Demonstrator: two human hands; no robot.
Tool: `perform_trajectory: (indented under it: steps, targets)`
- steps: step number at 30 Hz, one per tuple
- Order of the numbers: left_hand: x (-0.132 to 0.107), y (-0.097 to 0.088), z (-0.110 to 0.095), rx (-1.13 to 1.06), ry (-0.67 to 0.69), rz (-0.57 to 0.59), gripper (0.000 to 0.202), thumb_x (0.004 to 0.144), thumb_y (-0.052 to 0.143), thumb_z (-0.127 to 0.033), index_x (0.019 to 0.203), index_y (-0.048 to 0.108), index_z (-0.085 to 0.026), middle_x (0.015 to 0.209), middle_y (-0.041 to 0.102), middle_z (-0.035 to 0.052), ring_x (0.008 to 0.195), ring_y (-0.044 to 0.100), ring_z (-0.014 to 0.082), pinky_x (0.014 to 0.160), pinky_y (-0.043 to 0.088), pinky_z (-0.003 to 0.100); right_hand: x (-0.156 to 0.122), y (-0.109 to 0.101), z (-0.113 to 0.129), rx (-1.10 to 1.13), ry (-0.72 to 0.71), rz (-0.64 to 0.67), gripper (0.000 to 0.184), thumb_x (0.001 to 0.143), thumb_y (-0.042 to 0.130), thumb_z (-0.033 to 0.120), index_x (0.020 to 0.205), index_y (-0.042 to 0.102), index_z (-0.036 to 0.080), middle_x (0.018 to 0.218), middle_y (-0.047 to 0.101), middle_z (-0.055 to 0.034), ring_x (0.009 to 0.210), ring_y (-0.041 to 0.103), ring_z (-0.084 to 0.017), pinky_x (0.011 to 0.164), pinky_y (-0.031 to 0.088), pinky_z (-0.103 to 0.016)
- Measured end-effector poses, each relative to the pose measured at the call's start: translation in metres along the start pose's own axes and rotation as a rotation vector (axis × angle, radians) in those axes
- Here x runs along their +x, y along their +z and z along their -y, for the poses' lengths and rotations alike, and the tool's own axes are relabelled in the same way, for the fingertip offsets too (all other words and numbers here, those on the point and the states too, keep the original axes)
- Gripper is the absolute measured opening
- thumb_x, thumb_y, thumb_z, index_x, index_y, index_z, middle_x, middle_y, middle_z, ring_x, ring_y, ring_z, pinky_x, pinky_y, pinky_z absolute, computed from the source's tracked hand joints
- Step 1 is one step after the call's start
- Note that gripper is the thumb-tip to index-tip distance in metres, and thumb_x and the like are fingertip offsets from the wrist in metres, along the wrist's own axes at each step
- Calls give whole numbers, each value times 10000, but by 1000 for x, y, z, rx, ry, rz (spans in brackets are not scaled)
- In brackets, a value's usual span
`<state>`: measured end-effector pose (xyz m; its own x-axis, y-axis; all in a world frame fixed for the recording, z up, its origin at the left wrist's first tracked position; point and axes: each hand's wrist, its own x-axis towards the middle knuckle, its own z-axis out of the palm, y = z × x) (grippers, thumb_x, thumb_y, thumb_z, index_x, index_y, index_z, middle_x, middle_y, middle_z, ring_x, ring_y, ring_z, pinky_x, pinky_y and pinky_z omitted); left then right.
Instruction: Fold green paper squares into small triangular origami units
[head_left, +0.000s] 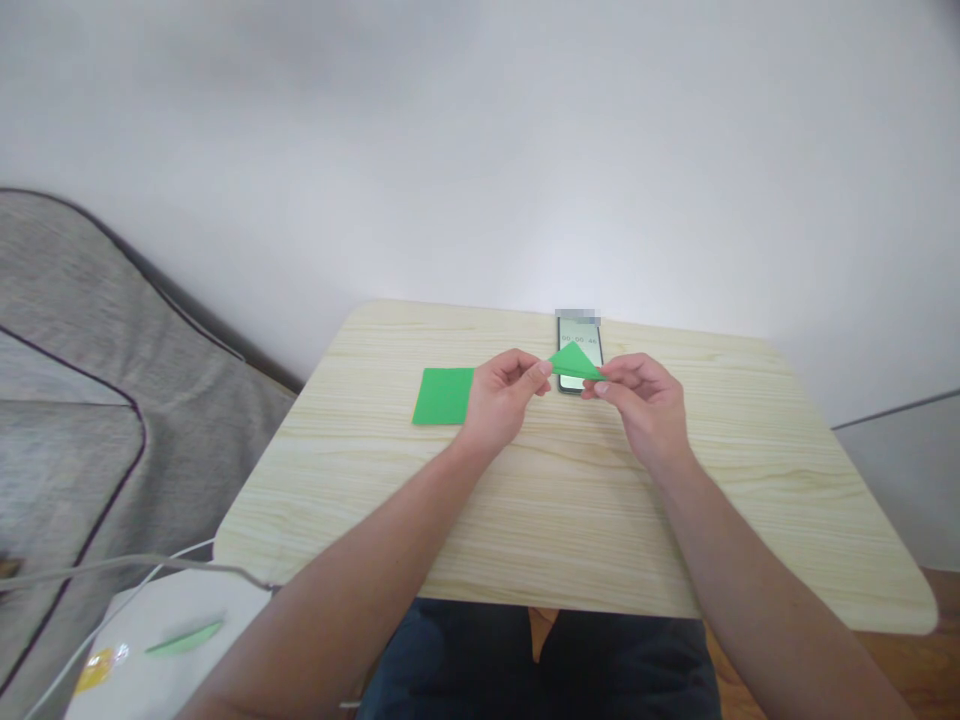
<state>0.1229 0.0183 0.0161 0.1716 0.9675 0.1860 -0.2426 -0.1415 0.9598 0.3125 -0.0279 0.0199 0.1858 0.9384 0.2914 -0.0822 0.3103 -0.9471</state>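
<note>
Both grips (504, 392) (649, 402) pinch folded paper (574, 361); one each end.

Colours: mostly green, cream, grey, white

Folded paper (574, 361): solid bright green. Square paper (442, 397): same green, thin yellowish edge. Desk (570, 520): pale cream, wavy wood grain. Phone (591, 346): dark-rimmed, pale-screened. Wall (480, 170): white. Sofa (195, 440): mottled grey, dark-piped. Trousers (465, 660): dark navy. Floor (926, 665): brown.

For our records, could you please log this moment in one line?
left hand: pinches folded green paper; right hand: pinches its other end; phone: on table; green square: on table
</note>
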Motion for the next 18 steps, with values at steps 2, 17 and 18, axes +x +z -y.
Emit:
perform_trajectory:
  steps: [2,17,18]
  targets:
    - [0,0,0,-4,0,-3,296,811,800,-434,757,704,-159,663,689,15,632,594,121,670,467,262,-1,0,1,-43,-22,-16,181,758,858,220,886,730,222,794,777,-9,718,744,-187,729,598,-335]
    - [1,1,-1,-57,-18,-25,274,823,792,-409,755,708,-157,662,680,16,638,592,118,682,485,267,-1,-4,1,-25,36,3,174,713,901,227,815,762,214,913,813,-38,758,776,-202,799,644,-382]
    - [1,1,-1,-62,-17,-25,276,820,794,-412,756,709,-158,662,680,15,636,592,118,680,485,267,-1,-4,1,-13,41,12,177,704,905,220,805,760,213,898,811,-34,752,775,-202,798,646,-384]
